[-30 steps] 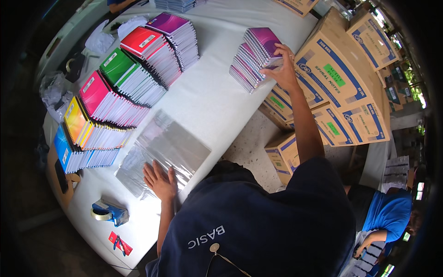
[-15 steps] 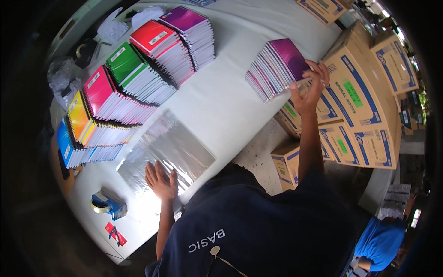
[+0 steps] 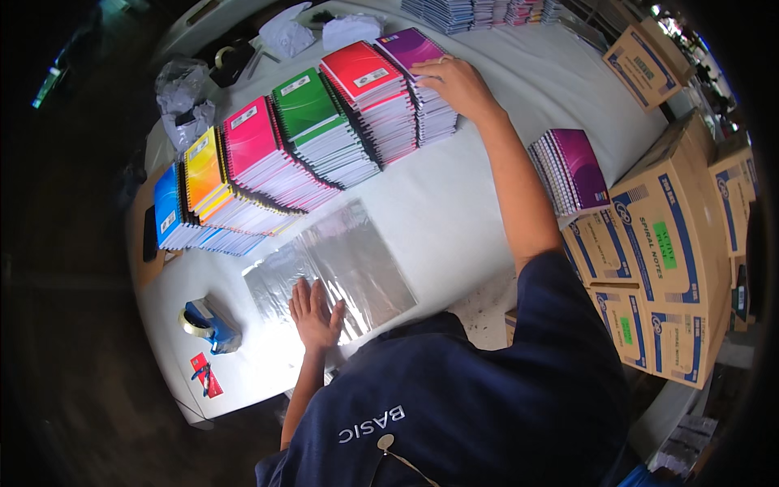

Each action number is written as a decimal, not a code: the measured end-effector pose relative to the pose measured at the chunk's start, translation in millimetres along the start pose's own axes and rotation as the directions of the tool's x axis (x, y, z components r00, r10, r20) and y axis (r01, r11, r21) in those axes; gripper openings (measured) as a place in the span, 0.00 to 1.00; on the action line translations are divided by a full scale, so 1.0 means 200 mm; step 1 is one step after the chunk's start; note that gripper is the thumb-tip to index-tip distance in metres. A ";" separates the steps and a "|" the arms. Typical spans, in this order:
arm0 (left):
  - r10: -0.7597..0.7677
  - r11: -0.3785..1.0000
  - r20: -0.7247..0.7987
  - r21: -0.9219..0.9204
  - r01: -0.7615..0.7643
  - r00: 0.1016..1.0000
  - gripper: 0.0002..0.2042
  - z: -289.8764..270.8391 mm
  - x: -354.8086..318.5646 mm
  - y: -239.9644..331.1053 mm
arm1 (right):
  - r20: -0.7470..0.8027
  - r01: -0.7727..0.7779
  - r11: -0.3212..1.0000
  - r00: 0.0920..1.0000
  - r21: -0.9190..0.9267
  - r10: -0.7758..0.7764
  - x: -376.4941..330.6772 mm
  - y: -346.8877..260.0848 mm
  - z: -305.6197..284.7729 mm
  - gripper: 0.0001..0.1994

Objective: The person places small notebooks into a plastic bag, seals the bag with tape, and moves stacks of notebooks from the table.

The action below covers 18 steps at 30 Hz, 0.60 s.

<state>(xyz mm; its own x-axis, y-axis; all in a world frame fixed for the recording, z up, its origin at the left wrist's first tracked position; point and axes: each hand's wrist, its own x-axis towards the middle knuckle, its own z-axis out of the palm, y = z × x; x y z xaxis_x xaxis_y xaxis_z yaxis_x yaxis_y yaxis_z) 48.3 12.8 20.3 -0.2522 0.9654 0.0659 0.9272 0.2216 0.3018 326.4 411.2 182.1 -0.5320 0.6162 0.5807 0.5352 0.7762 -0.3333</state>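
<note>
My left hand (image 3: 315, 318) lies with its fingers spread on clear plastic sleeves (image 3: 365, 260) near the table's front edge. Reaching out to the far stacks, my right hand (image 3: 456, 84) rests its stretched fingers on the top cover of the purple spiral notebooks (image 3: 399, 45); its thumb is hard to make out. Beside that stack, running to the left, stand red notebooks (image 3: 357, 69), green notebooks (image 3: 304, 105), pink notebooks (image 3: 247, 134), yellow notebooks (image 3: 207, 166) and blue notebooks (image 3: 169, 203). A separate purple notebook pile (image 3: 578, 166) sits at the table's right edge, past my right forearm.
A blue tape dispenser (image 3: 215, 325) and a red card (image 3: 213, 380) with a pen lie at the left. Crumpled plastic bags (image 3: 182, 89) are behind the stacks. Cardboard boxes (image 3: 657, 243) rise at the right, against the table. More notebook piles (image 3: 454, 16) stand at the far end.
My right hand has left the separate purple pile at the right and moved across to the purple stack in the row. My left hand stays on the plastic sleeves. The view has shifted.
</note>
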 end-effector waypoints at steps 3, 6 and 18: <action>-0.012 1.000 0.029 -0.013 0.012 1.000 0.33 0.00 -0.01 0.00 | -0.002 0.021 1.000 1.000 0.001 -0.021 -0.02 -0.02 0.00 0.14; -0.023 1.000 0.015 -0.016 0.023 1.000 0.32 -0.02 -0.02 0.02 | -0.049 0.014 0.989 0.999 -0.149 -0.022 0.00 -0.15 -0.03 0.15; 0.013 1.000 -0.015 -0.027 -0.014 1.000 0.33 0.00 -0.02 -0.02 | 0.107 0.027 0.952 0.994 -0.306 0.007 0.04 -0.21 -0.06 0.20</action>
<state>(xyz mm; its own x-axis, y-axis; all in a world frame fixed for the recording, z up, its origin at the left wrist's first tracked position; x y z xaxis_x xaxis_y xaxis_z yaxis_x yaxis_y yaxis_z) 45.1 7.9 18.0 -0.2439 0.9662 0.0839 0.9229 0.2047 0.3262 308.2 382.9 210.1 -0.5958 0.6322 0.4953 0.6958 0.7144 -0.0748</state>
